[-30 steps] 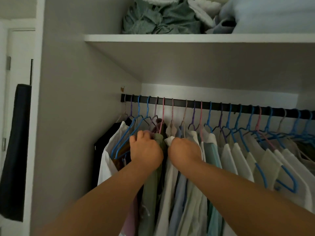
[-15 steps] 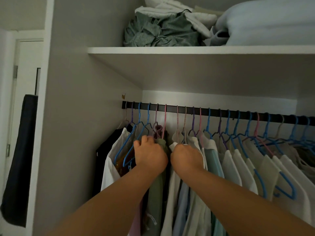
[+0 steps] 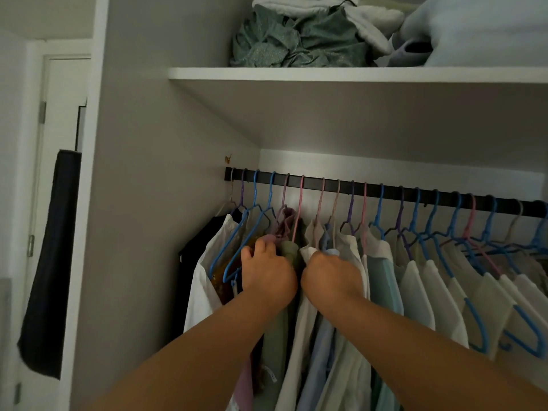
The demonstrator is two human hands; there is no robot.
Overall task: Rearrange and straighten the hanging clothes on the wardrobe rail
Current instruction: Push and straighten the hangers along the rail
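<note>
White shelf above holds crumpled green cloth, white towels, pale blue bedding. Dark garment hangs by door at left.

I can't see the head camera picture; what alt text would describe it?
Two bare hands reach into a wardrobe, the left hand gripping a sage green garment and the right hand gripping a white shirt, as if parting them. Shirts crowd coloured hangers on a black rail; folded bedding sits on the shelf above.

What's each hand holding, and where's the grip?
Left hand grips the green garment at its shoulder, near the hanger. Right hand grips the white shirt at its shoulder. Fingers are hidden in the cloth.
</note>
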